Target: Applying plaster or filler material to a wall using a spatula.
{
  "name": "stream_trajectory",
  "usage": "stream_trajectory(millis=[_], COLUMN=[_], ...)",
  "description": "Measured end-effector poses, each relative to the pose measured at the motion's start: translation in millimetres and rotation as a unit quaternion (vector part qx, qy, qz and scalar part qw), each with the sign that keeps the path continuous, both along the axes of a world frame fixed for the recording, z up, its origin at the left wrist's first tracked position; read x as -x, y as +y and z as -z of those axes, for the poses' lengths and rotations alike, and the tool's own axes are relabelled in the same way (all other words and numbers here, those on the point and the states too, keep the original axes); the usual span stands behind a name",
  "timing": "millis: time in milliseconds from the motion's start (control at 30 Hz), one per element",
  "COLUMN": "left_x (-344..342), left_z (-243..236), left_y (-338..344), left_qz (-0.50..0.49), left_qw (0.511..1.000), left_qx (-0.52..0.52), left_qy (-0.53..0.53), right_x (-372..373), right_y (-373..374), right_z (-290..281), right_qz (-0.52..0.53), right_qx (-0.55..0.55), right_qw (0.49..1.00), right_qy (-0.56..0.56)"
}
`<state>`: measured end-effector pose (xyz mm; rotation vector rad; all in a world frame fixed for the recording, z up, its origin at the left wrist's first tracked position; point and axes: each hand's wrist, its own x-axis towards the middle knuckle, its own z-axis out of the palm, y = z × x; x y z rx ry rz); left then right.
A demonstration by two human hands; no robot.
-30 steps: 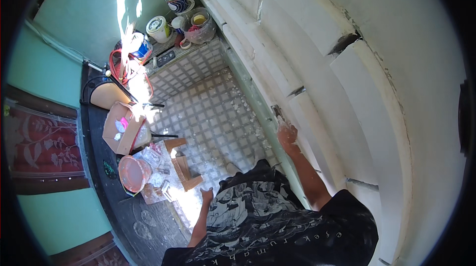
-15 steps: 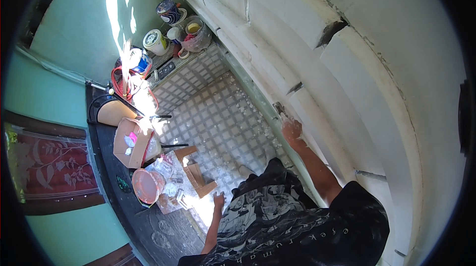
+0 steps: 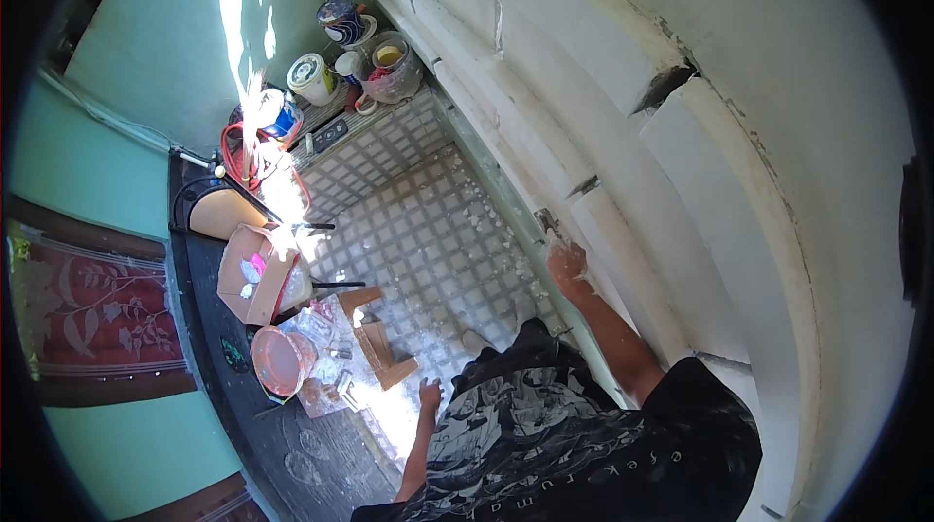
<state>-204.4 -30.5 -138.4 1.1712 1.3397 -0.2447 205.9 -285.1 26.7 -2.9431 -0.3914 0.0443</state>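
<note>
You are holding a small flat tool (image 3: 547,220) in your right hand (image 3: 566,264), slightly right of the centre of the frame. The fingers, white with dust or paste, seem to be gripping it narrowly, although the tool is too small for me to tell its exact shape. It is resting at the lower part of the white wall (image 3: 623,143); whether its edge is touching there, I cannot tell. Your left hand (image 3: 429,392) is hanging in the lower middle of the frame, apparently empty, with fingers loosely bent and apart, near the brown wooden frame (image 3: 375,347).

In my judgement, the wall is presenting the first risk. If the tool is meeting a raised border at a bad angle, its edge could be catching and chipping the white coat, or your knuckles could be scraping. The dark gap (image 3: 666,89) in the upper right is showing a broken border, so heavy pressing there could be loosening more pieces.

White crumbs (image 3: 477,211) are lying on the tiled floor (image 3: 389,220), so your foot (image 3: 475,342) could be slipping if you are shifting weight carelessly. At the lower left, the pinkish bucket (image 3: 305,351) is standing near the wooden frame; a backward swing of your left arm could be knocking either one.
</note>
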Motion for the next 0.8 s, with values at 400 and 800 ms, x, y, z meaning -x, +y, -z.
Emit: stream_trajectory(millis=[400, 800], left_x=[-24, -26], left_z=[-54, -62], left_y=[-9, -10], left_qz=[0.117, 0.065], left_qw=[0.989, 0.997], left_qx=[-0.034, -0.026], left_qy=[0.087, 0.041], right_x=[2, 7], right_y=[-9, -5], right_z=[-3, 14], right_qz=[-0.002, 0.025], right_qx=[-0.026, -0.006], right_qw=[1.000, 1.000], right_qy=[0.000, -0.010])
